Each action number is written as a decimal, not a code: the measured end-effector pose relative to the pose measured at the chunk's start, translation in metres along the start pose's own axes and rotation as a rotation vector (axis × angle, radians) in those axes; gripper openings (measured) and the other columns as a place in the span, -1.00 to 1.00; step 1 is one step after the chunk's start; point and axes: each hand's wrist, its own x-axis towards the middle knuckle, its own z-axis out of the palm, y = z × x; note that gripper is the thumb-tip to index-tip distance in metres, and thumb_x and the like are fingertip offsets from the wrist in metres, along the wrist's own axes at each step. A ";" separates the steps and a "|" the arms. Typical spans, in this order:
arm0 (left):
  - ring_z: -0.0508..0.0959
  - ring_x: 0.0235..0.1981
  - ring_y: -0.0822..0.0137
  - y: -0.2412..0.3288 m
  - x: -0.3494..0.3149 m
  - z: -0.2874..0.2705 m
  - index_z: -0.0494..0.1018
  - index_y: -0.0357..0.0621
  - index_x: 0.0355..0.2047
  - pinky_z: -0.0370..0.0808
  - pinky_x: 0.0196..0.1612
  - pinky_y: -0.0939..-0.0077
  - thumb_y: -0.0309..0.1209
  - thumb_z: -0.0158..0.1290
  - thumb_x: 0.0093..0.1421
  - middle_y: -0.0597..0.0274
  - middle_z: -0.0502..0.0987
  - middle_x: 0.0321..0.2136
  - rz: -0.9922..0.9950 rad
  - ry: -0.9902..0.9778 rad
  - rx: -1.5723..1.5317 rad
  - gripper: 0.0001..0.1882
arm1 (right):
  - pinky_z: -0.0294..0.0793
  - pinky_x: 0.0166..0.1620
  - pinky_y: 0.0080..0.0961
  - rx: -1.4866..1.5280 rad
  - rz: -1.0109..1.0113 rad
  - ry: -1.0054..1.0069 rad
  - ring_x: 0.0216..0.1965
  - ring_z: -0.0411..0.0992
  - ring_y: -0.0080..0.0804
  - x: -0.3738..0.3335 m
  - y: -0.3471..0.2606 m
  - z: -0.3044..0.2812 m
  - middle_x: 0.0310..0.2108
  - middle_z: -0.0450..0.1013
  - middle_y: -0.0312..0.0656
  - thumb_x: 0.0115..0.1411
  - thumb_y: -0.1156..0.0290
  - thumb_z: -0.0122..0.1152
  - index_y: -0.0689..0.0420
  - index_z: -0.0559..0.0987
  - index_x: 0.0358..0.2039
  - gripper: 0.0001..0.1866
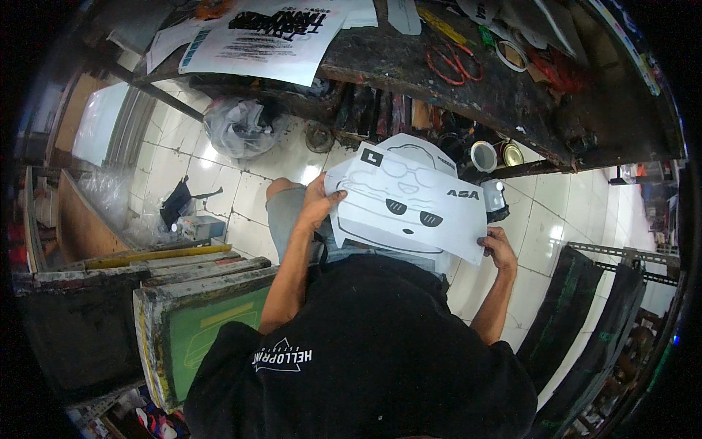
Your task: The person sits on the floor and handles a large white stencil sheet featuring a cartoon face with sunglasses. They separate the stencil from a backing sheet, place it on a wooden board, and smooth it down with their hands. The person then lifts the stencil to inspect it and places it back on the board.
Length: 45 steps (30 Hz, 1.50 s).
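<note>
A white printed sheet [439,192] with a drawing of a face in dark sunglasses is stretched between my two hands in front of my lap. Behind it, edges of at least one more white sheet [415,145] stick out at the top, and paper also shows below. My left hand [319,203] pinches the left edge, thumb on top. At the lower right corner, my right hand [499,249] grips the sheet between thumb and fingers.
Ahead stands a dark, stained workbench [380,55] with printed papers [270,36] and red-handled scissors [453,64]. Framed screens [212,322] lean at my left. Cans [482,156] and a clear plastic bag [240,124] are under the bench. Dark cloth strips [563,311] hang at right.
</note>
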 end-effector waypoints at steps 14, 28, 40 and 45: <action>0.52 -0.22 0.48 -0.010 0.007 -0.010 0.45 -0.28 -0.05 0.43 -0.09 0.58 -0.57 0.05 0.22 0.27 0.58 -0.20 -0.026 0.027 0.004 -0.73 | 0.32 -0.49 -0.62 -0.274 -0.145 0.253 -0.54 0.35 -0.65 -0.008 -0.052 0.016 -0.55 0.47 -0.35 0.04 0.63 0.23 0.30 0.58 -0.30 -0.83; 0.54 -0.28 0.49 -0.023 0.010 -0.022 0.43 -0.22 0.00 0.47 -0.21 0.60 -0.30 -0.08 0.36 0.34 0.57 -0.25 -0.217 0.119 -0.158 -0.69 | 0.38 -0.44 -0.64 -0.118 -0.162 0.253 -0.51 0.38 -0.65 -0.006 -0.048 0.019 -0.50 0.49 -0.34 0.04 0.67 0.22 0.28 0.58 -0.27 -0.80; 0.55 -0.13 0.36 0.009 -0.004 -0.003 0.34 -0.35 0.06 0.45 -0.03 0.53 -0.50 0.10 0.18 0.18 0.56 -0.14 -0.044 -0.062 -0.170 -0.56 | 0.35 -0.51 -0.68 0.032 -0.196 0.288 -0.56 0.38 -0.68 0.009 -0.017 0.034 -0.50 0.51 -0.35 0.08 0.63 0.21 0.27 0.58 -0.20 -0.77; 0.53 -0.16 0.39 0.006 -0.002 -0.001 0.37 -0.35 0.01 0.46 -0.07 0.53 -0.62 0.11 0.13 0.16 0.56 -0.15 -0.028 -0.041 -0.078 -0.59 | 0.34 -0.51 -0.69 0.011 -0.197 0.278 -0.56 0.37 -0.69 0.014 -0.012 0.038 -0.50 0.49 -0.37 0.09 0.62 0.21 0.25 0.58 -0.20 -0.78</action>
